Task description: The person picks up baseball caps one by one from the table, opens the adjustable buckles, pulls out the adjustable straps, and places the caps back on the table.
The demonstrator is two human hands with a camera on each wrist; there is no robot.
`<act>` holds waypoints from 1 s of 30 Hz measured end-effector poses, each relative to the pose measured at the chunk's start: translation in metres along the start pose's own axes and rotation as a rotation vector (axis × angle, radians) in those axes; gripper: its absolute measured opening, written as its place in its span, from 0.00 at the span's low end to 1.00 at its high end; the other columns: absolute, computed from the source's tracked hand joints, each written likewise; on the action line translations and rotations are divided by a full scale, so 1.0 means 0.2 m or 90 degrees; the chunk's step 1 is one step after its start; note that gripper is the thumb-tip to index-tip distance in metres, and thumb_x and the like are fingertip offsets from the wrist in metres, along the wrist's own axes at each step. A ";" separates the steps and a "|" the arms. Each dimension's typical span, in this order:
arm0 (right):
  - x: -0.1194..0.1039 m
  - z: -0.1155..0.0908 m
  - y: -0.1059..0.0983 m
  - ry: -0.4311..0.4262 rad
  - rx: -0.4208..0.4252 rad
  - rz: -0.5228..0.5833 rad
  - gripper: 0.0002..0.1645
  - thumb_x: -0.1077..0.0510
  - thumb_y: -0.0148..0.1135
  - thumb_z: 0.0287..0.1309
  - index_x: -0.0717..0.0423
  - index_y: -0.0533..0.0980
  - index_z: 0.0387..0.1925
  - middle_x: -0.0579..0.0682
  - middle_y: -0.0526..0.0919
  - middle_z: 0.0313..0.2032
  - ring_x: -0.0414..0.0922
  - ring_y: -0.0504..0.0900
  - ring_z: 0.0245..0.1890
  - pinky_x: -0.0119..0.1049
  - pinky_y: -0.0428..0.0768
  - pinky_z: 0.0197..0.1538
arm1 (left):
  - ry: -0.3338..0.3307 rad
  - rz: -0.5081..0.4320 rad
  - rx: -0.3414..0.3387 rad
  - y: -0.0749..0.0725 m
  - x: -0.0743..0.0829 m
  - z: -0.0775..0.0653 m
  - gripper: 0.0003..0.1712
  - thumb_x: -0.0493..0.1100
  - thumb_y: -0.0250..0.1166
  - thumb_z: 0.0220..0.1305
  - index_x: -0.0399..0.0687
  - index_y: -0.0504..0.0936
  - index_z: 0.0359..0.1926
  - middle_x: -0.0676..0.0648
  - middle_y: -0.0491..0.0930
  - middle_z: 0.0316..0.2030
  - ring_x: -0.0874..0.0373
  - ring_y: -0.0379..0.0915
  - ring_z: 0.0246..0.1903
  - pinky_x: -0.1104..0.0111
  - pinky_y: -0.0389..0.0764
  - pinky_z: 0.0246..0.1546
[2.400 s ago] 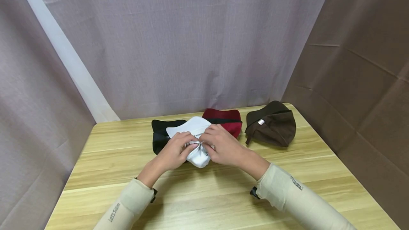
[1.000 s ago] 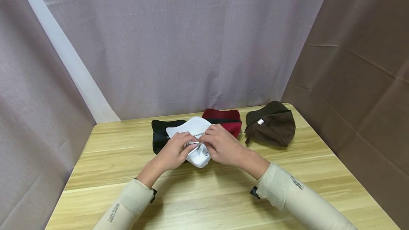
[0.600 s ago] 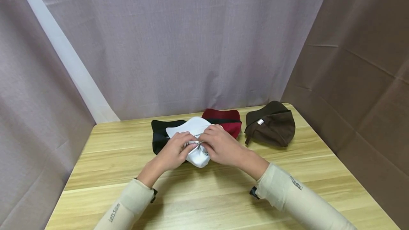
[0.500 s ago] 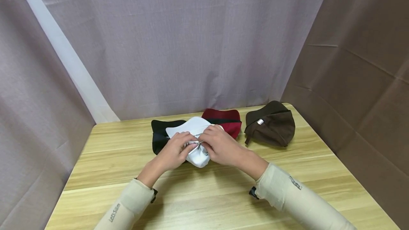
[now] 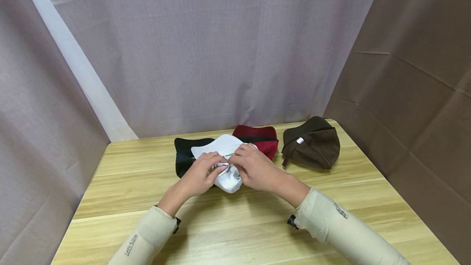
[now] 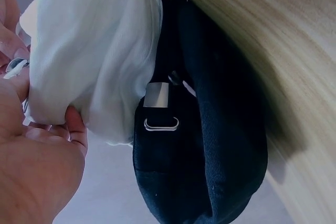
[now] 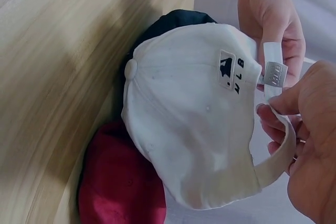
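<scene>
Both hands work at the back of a white baseball cap, whose brim points away toward the back of the table. My left hand grips the cap's back edge by the metal buckle. My right hand pinches the white adjusting strap, which bows out in a loop below the buckle in the right wrist view. Small black lettering and a logo patch show on the crown. In the head view the fingers hide most of the strap and buckle.
A black cap lies left of the white one, partly under it in the head view. Behind to the right is a red cap. A brown cap sits farther right on the wooden table. Curtains hang behind.
The right thumb and fingers have shifted slightly at the strap, uncovering more of the crown's logo than half a second ago. Arms and the other caps stay in place.
</scene>
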State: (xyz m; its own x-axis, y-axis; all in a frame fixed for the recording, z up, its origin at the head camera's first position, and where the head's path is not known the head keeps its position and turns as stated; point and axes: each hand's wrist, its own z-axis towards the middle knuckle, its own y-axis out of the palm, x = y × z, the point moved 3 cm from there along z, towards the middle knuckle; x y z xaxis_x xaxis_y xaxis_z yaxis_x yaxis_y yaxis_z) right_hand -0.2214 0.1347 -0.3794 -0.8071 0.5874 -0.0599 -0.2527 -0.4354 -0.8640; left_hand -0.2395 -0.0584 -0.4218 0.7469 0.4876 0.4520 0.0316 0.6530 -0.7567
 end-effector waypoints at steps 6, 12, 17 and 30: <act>0.01 -0.01 0.00 0.005 -0.010 0.002 0.14 0.69 0.63 0.63 0.50 0.89 0.41 0.45 0.86 0.35 0.45 0.81 0.44 0.43 0.77 0.50 | -0.012 -0.009 -0.007 0.01 0.00 -0.01 0.06 0.43 0.64 0.78 0.52 0.88 0.48 0.54 0.86 0.41 0.61 0.76 0.40 0.64 0.73 0.46; 0.02 -0.02 0.00 0.007 -0.007 0.002 0.14 0.69 0.64 0.63 0.50 0.89 0.41 0.45 0.86 0.34 0.46 0.81 0.43 0.43 0.77 0.51 | -0.011 -0.008 -0.013 0.01 0.01 -0.01 0.07 0.44 0.64 0.78 0.52 0.87 0.48 0.54 0.86 0.42 0.61 0.76 0.40 0.63 0.73 0.47; 0.03 -0.03 0.00 0.009 -0.006 -0.001 0.13 0.68 0.64 0.65 0.49 0.89 0.40 0.44 0.87 0.34 0.46 0.82 0.44 0.44 0.79 0.53 | -0.011 -0.006 -0.010 0.00 0.00 0.00 0.07 0.44 0.64 0.78 0.52 0.87 0.48 0.55 0.86 0.42 0.61 0.75 0.40 0.64 0.73 0.46; 0.00 -0.02 -0.01 0.009 -0.015 -0.026 0.03 0.60 0.68 0.69 0.50 0.86 0.39 0.43 0.88 0.36 0.45 0.83 0.46 0.44 0.78 0.56 | 0.005 -0.002 -0.005 0.00 0.01 0.00 0.07 0.44 0.64 0.78 0.52 0.87 0.48 0.55 0.86 0.41 0.61 0.75 0.38 0.64 0.74 0.45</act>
State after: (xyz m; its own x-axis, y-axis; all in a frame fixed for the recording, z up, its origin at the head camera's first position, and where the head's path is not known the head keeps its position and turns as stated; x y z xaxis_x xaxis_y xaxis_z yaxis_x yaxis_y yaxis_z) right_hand -0.2187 0.1379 -0.3795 -0.7888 0.6138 -0.0306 -0.2730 -0.3946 -0.8774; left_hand -0.2385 -0.0572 -0.4205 0.7516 0.4816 0.4508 0.0393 0.6494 -0.7594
